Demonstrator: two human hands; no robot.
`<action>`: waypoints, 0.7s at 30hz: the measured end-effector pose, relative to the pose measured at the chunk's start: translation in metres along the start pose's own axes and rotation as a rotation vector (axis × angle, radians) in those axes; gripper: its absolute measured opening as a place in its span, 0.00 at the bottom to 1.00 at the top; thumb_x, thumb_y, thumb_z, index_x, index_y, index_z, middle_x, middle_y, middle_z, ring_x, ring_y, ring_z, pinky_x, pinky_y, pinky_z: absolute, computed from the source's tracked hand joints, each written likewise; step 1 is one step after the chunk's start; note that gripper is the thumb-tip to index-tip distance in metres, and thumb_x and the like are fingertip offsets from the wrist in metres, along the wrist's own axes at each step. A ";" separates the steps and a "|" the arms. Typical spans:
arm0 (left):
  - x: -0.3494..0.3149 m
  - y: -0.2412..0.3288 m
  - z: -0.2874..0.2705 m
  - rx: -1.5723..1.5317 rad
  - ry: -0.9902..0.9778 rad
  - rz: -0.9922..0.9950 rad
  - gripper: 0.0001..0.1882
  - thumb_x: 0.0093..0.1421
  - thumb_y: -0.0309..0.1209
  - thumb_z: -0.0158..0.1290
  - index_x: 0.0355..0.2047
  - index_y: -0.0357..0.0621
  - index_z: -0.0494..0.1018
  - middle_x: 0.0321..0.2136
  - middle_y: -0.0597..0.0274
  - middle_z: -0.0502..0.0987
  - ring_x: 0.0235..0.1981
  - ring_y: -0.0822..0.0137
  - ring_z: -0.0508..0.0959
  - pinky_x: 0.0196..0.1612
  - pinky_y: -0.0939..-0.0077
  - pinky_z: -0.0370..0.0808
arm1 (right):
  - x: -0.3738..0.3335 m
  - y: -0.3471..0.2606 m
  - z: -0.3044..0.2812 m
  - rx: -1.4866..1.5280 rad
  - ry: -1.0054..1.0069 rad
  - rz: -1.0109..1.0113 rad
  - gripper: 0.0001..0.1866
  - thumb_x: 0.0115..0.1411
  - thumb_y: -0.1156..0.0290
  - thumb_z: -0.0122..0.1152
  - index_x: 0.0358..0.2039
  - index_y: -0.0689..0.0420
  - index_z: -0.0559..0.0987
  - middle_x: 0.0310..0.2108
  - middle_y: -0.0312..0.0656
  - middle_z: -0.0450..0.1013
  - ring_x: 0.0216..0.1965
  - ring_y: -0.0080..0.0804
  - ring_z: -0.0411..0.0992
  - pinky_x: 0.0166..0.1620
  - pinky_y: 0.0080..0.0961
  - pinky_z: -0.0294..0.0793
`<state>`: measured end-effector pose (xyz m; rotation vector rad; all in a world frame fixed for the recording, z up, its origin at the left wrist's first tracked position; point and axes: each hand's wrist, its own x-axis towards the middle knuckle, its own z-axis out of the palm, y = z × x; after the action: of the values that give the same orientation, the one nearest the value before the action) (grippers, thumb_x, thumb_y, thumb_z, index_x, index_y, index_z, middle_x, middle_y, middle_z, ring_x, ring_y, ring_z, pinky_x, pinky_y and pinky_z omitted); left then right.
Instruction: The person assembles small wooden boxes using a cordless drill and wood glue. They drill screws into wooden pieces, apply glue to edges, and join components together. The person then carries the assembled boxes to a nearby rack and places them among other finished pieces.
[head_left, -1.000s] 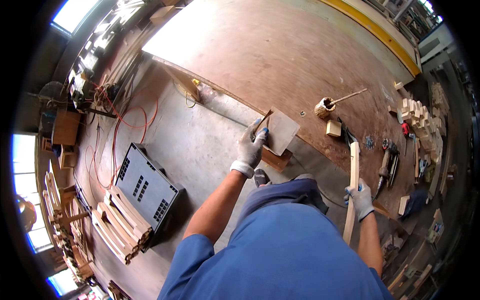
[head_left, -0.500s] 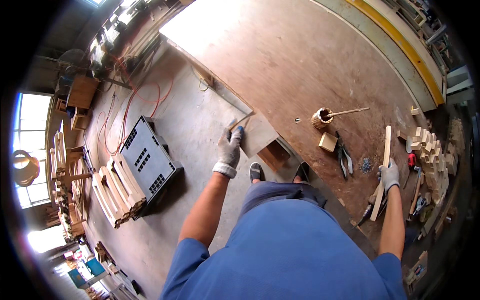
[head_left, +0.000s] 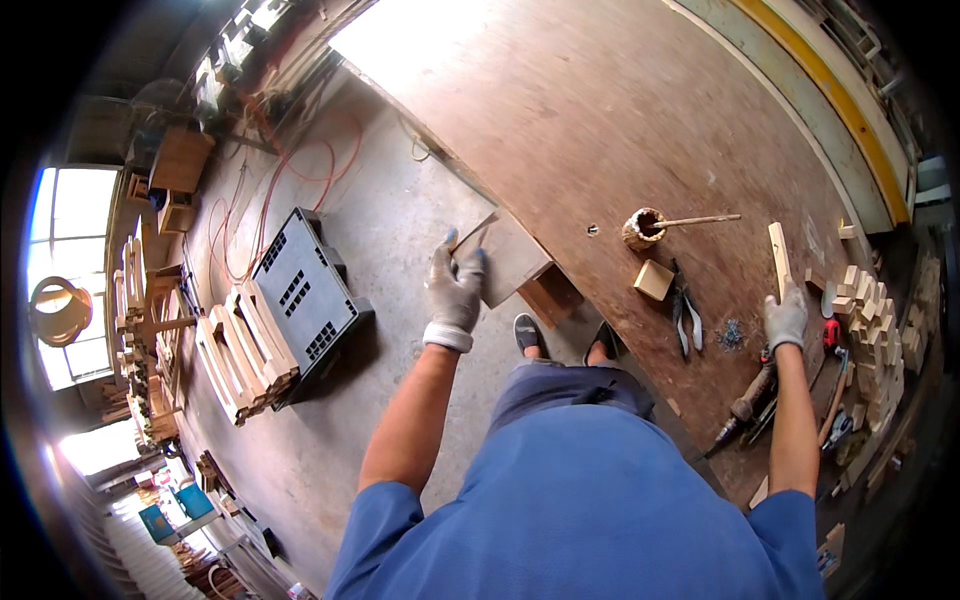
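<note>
My right hand (head_left: 786, 318), in a pale work glove, is closed round a light wooden strip (head_left: 779, 250) over the right side of the brown tabletop (head_left: 560, 140). The strip's far end sticks out past the fingers; its near part is hidden by my hand and arm. My left hand (head_left: 455, 292), gloved too with bluish fingertips, hangs over the floor beside the table edge. Its fingers are apart and I see nothing held in them. Close by it is a greyish board (head_left: 515, 262) at the table's side. Pliers (head_left: 686, 312) and a small wood block (head_left: 654, 280) lie between my hands.
A crusted pot (head_left: 640, 232) with a stick in it stands on the table. Small wood pieces (head_left: 868, 315) are stacked at the right, near a dark tool (head_left: 748, 400). On the floor at left, wooden frames (head_left: 245, 355) lean by a grey plastic crate (head_left: 308, 300); orange hoses (head_left: 285, 175) trail behind.
My right hand has shifted along the wooden strip toward its far end, and the strip has swung so its near part no longer shows. My left hand's fingers have spread wider.
</note>
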<state>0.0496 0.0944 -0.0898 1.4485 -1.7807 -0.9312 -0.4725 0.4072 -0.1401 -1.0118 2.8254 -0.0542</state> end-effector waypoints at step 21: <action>0.012 0.050 -0.004 0.405 -0.256 0.416 0.64 0.37 0.37 0.76 0.73 0.39 0.55 0.61 0.38 0.66 0.59 0.39 0.66 0.64 0.46 0.67 | -0.149 -0.158 0.030 0.251 -0.155 -0.298 0.33 0.60 0.64 0.67 0.65 0.58 0.71 0.60 0.57 0.71 0.63 0.57 0.68 0.66 0.47 0.68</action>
<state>0.0251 0.0890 -0.0443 1.1442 -2.4506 -0.5782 -0.2555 0.3798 -0.1395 -1.3014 2.4333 -0.3362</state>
